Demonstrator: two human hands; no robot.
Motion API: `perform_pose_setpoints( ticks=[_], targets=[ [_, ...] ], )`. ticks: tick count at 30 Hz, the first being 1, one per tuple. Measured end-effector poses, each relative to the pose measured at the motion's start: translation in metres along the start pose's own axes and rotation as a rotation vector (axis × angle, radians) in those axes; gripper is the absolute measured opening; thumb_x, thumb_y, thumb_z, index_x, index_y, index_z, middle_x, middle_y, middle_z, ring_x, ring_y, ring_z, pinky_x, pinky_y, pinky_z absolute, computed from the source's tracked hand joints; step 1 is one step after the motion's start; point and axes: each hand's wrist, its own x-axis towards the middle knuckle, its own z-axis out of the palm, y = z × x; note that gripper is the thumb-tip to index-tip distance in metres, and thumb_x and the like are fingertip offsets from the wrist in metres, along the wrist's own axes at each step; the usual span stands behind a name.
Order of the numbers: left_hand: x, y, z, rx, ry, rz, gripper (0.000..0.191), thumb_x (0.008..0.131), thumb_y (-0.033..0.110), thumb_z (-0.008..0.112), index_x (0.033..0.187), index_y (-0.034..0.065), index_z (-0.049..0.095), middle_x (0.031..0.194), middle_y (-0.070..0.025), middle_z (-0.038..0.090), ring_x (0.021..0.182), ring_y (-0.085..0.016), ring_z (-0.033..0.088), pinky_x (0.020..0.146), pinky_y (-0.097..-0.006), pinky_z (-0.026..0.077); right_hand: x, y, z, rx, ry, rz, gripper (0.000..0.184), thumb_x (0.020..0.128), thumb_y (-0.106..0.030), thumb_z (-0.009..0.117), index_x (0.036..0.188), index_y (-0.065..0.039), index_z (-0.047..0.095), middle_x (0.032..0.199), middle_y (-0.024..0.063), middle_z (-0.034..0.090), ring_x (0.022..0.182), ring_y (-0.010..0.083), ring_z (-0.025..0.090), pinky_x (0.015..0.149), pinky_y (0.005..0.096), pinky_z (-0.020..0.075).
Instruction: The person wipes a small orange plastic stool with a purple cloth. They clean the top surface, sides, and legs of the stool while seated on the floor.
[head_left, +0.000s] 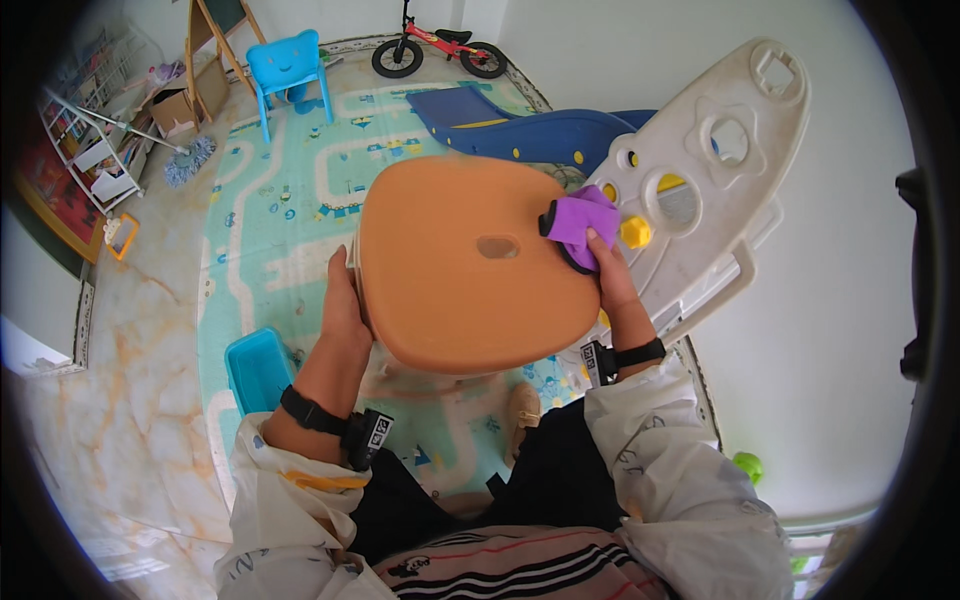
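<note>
An orange plastic stool (457, 300) is right before me, its rounded seat facing up, with an oval hole through it. My left hand (346, 300) grips the stool's left edge; its fingertips are hidden under the rim. At the right edge my right hand (613, 270) holds a purple cloth (585, 217) with black trim, pressed near the seat's rim. The fingers of that hand are partly hidden by the cloth and the stool. Most of the stool's underside and legs cannot be seen.
A toy slide with a blue chute (525, 131) and a grey side panel (727, 97) stands close on the right. A blue plastic bin (259, 367) sits left on the play mat (262, 225). Farther back are a blue child's chair (285, 64), a red balance bike (439, 46) and a mop (189, 159).
</note>
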Motion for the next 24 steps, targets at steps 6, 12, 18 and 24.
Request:
perform_pose_setpoints(
  ticks=[6, 12, 18, 24],
  targets=[
    [-0.007, -0.004, 0.011, 0.16, -0.044, 0.286, 0.055, 0.099, 0.05, 0.045, 0.107, -0.0013, 0.063, 0.1, -0.0078, 0.069, 0.095, -0.021, 0.065, 0.083, -0.0316, 0.051, -0.008, -0.004, 0.01, -0.199, 0.1, -0.183, 0.07, 0.093, -0.04, 0.066, 0.144, 0.0, 0.04, 0.134, 0.0134, 0.054, 0.125, 0.0207, 0.05, 0.105, 0.0334, 0.0399],
    [0.008, -0.057, 0.006, 1.003, -0.101, 0.402, 0.061, 0.1, 0.053, 0.043, 0.111, -0.0035, 0.064, 0.097, -0.016, 0.066, 0.095, -0.021, 0.061, 0.087, -0.0334, 0.046, -0.039, 0.021, 0.071, -0.368, -0.206, -0.276, 0.061, 0.091, -0.031, 0.066, 0.14, -0.002, 0.044, 0.143, 0.0157, 0.046, 0.129, 0.0206, 0.046, 0.104, 0.0391, 0.0414],
    [0.028, -0.108, 0.0, 0.355, -0.442, -0.043, 0.067, 0.099, 0.06, 0.044, 0.129, 0.0021, 0.058, 0.124, -0.0086, 0.06, 0.111, -0.016, 0.058, 0.094, -0.0295, 0.045, -0.073, 0.058, 0.081, -1.256, -0.353, -0.426, 0.07, 0.084, -0.032, 0.068, 0.146, -0.015, 0.04, 0.152, 0.0031, 0.04, 0.144, 0.0295, 0.031, 0.104, 0.0647, 0.0316],
    [0.028, -0.138, -0.004, 1.238, -0.371, -0.17, 0.074, 0.095, 0.067, 0.041, 0.13, 0.0036, 0.057, 0.121, -0.0167, 0.063, 0.116, -0.028, 0.058, 0.101, -0.0351, 0.041, -0.044, 0.101, 0.04, -1.071, -0.14, -0.063, 0.051, 0.093, -0.032, 0.059, 0.138, -0.01, 0.048, 0.132, 0.0168, 0.058, 0.121, 0.0383, 0.055, 0.097, 0.0472, 0.0451]
  ],
)
